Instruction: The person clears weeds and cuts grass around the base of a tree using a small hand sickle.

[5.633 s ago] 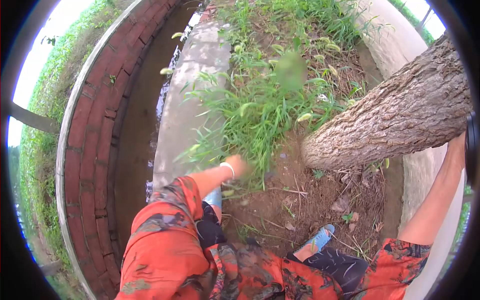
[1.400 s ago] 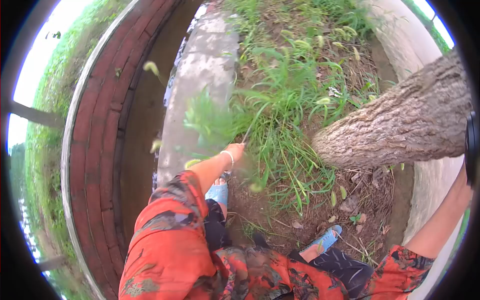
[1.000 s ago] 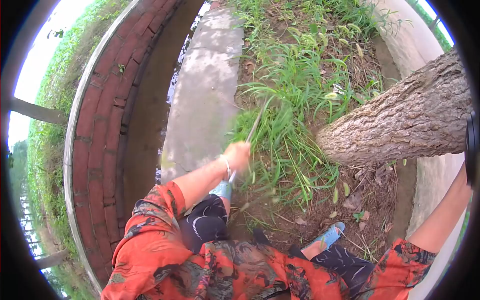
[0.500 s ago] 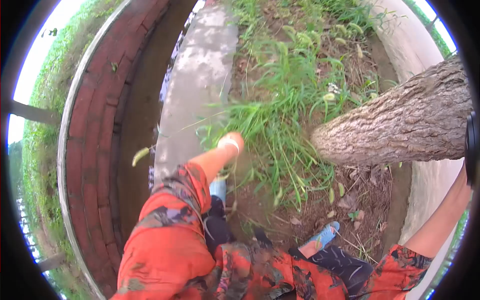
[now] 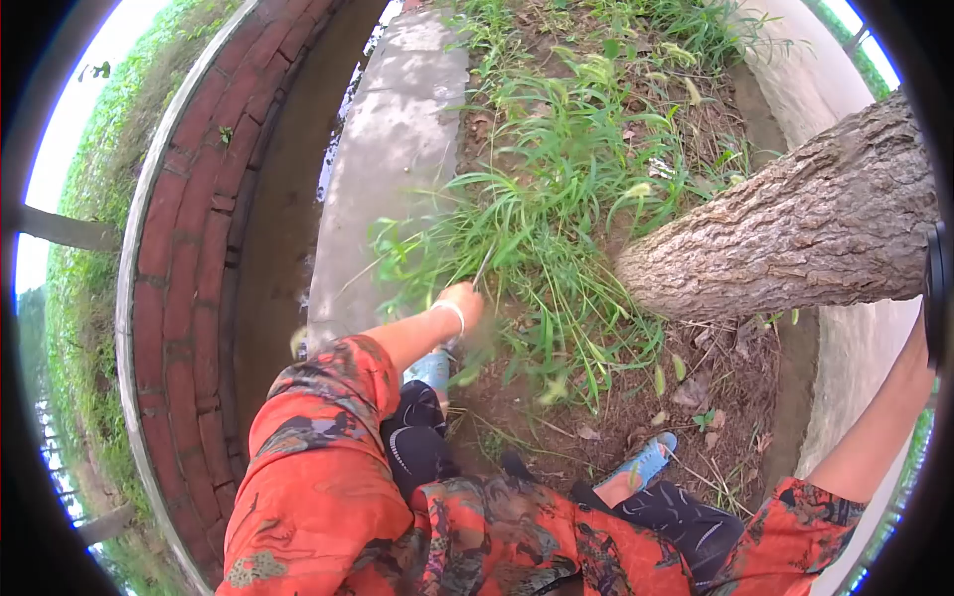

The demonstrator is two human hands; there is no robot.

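Note:
My left hand (image 5: 460,301), with a white band at the wrist, is closed low over the ground at the near edge of a clump of green grass (image 5: 542,233). A thin grey strip (image 5: 484,266) sticks up from the fist into the blades; its kind is unclear, and the part inside the fingers is hidden. Long stems with seed heads lean around the hand. Up the right edge runs my right forearm (image 5: 879,407), beside the tree trunk (image 5: 785,233); a black object (image 5: 936,298) shows at its end. My right hand itself is out of sight.
A concrete strip (image 5: 397,159) borders the soil on the left, beyond it a muddy channel (image 5: 283,199) and a red brick wall (image 5: 179,278). A pale wall (image 5: 815,70) stands right. My blue shoes (image 5: 646,465) rest on bare soil with dry leaves.
My left hand has drawn slightly down, toward my body, and the grey strip now shows above it. Grass by the hand has shifted left over the concrete. The right forearm is nearly unchanged.

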